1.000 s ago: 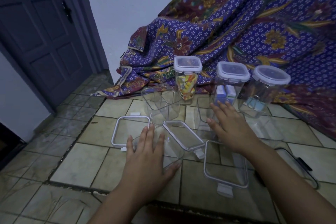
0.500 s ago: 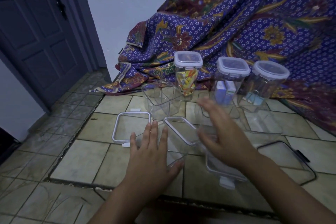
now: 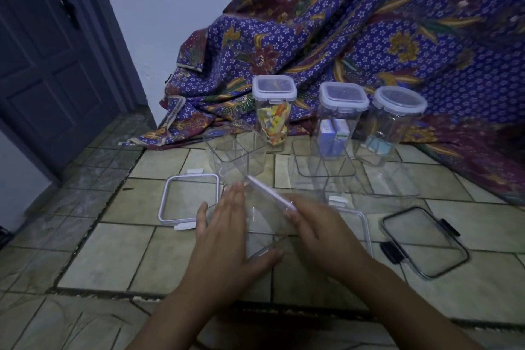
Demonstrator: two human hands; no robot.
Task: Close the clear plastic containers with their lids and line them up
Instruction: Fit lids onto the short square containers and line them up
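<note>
A low clear container (image 3: 262,226) sits on the tiled floor right in front of me. My left hand (image 3: 224,239) rests against its left side with fingers straight and thumb along its near edge. My right hand (image 3: 321,231) holds a white-rimmed lid (image 3: 270,192) by its near end, tilted on edge over that container. Three closed containers stand at the back: one with colourful pieces (image 3: 274,113), one with blue boxes (image 3: 339,119), and a round-lidded one (image 3: 395,122).
On the floor lie a white-rimmed lid (image 3: 167,202) at left, another white-rimmed lid (image 3: 365,224) beside my right hand, and a black-rimmed lid (image 3: 454,247) at right. Open clear containers (image 3: 235,153) (image 3: 324,163) (image 3: 389,182) stand mid-floor. Patterned cloth (image 3: 369,37) drapes behind; a door (image 3: 48,65) is at left.
My right hand came in from the right, took the white-rimmed lid off the floor and raised it on edge over the near container. My left hand stayed on the container.
</note>
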